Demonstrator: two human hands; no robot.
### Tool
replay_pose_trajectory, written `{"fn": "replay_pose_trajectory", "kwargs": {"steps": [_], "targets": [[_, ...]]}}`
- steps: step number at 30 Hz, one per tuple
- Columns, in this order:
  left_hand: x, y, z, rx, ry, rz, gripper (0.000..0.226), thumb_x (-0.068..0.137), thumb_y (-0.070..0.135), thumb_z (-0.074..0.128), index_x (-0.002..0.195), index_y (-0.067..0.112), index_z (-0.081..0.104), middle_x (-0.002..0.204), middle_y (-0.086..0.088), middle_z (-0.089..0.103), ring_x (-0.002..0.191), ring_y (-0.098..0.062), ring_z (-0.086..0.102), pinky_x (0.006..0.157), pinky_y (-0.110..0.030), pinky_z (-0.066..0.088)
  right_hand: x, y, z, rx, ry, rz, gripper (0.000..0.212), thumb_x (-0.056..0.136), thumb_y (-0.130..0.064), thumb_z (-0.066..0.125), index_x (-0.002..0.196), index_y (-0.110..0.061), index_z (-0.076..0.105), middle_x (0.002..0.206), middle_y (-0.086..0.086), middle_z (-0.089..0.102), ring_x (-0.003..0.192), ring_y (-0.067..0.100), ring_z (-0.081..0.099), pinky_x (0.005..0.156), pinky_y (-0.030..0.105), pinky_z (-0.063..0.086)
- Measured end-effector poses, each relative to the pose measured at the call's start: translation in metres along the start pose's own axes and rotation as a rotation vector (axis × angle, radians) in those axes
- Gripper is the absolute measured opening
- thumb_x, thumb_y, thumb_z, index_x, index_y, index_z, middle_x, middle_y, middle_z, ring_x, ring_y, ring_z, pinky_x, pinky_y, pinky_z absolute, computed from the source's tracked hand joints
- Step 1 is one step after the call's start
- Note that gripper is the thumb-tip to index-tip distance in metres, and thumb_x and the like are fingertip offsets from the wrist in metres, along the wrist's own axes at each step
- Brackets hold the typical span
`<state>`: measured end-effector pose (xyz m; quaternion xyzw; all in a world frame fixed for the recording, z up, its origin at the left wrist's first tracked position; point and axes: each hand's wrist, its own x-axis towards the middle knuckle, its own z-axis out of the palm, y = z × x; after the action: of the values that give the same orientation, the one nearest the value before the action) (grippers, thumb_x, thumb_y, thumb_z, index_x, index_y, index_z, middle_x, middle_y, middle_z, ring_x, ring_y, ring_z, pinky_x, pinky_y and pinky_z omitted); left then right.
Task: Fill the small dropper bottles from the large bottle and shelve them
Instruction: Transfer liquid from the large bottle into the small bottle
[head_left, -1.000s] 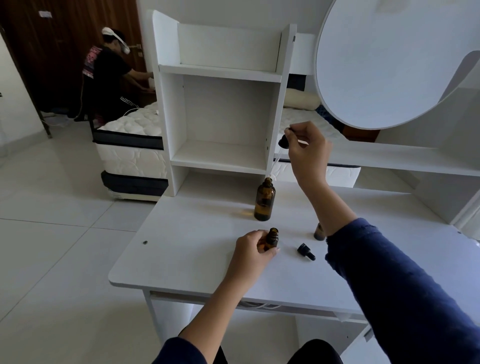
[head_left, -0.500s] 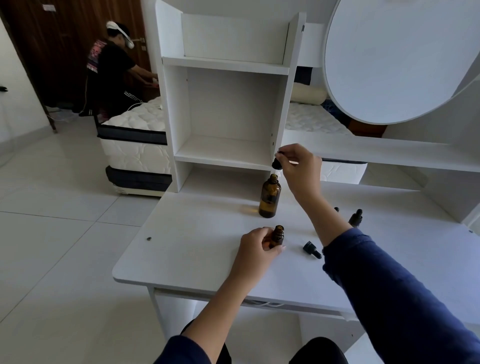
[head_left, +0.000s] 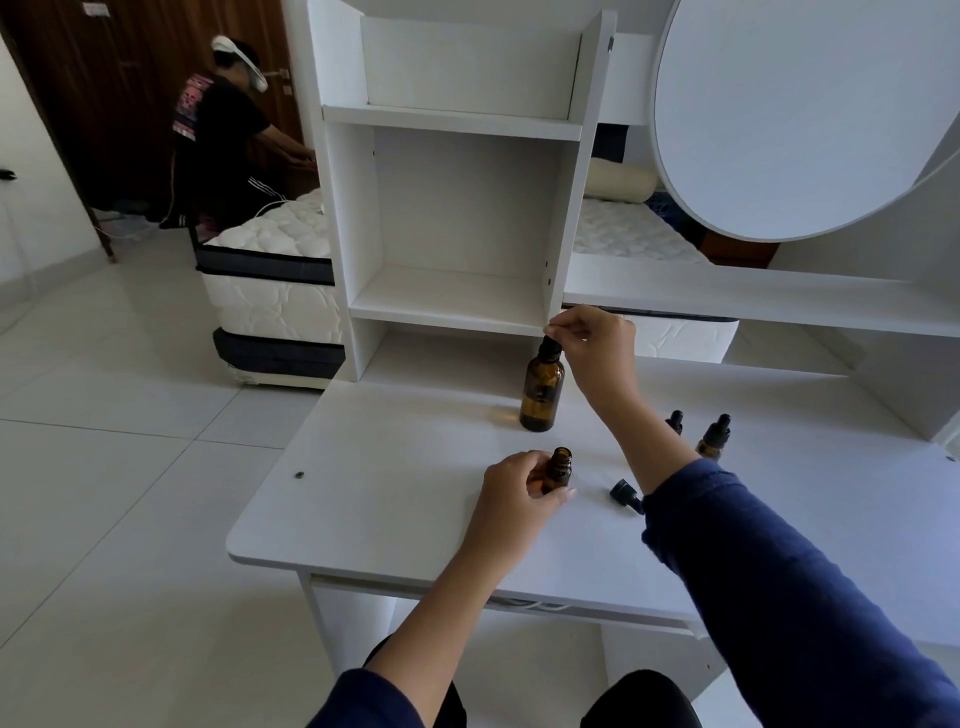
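The large amber bottle (head_left: 541, 389) stands upright on the white desk (head_left: 405, 499), below the shelf unit. My right hand (head_left: 597, 343) pinches the black dropper cap (head_left: 550, 347) sitting at that bottle's neck. My left hand (head_left: 519, 488) holds a small open amber bottle (head_left: 560, 467) upright on the desk. A loose black dropper cap (head_left: 626, 496) lies on the desk to its right. Two more small capped dropper bottles, one (head_left: 714, 439) and another (head_left: 675, 422), stand behind my right forearm.
A white shelf unit (head_left: 457, 301) with bare compartments rises at the desk's back. A long side shelf (head_left: 753, 299) runs right under a round white panel (head_left: 810, 114). Beyond lie a mattress (head_left: 270, 291) and a person (head_left: 223, 130) in a headset.
My right hand has come down with the dropper cap from above the shelf edge to the large bottle's neck. My left hand stays on the small bottle.
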<state>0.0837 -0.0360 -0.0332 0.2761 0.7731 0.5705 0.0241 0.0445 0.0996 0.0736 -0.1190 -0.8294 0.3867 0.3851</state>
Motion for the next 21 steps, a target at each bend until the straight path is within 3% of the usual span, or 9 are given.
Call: {"fn": "replay_pose_trajectory", "kwargs": {"steps": [4,10,21], "targets": [[0.0000,0.0005,0.0000,-0.002,-0.002,-0.008,0.035,0.076,0.019,0.075,0.108,0.009,0.064,0.103,-0.003,0.070,0.091,-0.010,0.066,0.080,-0.007,0.048,0.0001,-0.0016,-0.0020,-0.030,-0.010,-0.006,0.006,0.079,-0.004,0.067,0.083,-0.003,0.071,0.081,0.009,0.069,0.072,0.012,0.060,0.063,0.001,0.044],[-0.0003,0.0009,0.0001,0.002,0.001,-0.006,0.035,0.076,0.017,0.075,0.109,0.008,0.064,0.104,-0.004,0.069,0.092,-0.011,0.066,0.079,-0.005,0.046,0.0004,-0.0046,-0.0039,-0.039,-0.019,0.010,0.006,0.077,-0.005,0.069,0.082,-0.003,0.072,0.081,0.012,0.071,0.072,0.015,0.063,0.072,0.018,0.048],[-0.0007,0.0012,0.0002,-0.004,-0.010,0.007,0.036,0.076,0.017,0.075,0.109,0.008,0.064,0.104,-0.004,0.070,0.092,-0.010,0.066,0.085,-0.014,0.051,-0.0080,-0.0048,-0.0022,-0.031,-0.003,0.011,0.012,0.081,-0.007,0.067,0.093,-0.006,0.068,0.086,0.006,0.069,0.077,0.012,0.063,0.079,0.021,0.051]]}}
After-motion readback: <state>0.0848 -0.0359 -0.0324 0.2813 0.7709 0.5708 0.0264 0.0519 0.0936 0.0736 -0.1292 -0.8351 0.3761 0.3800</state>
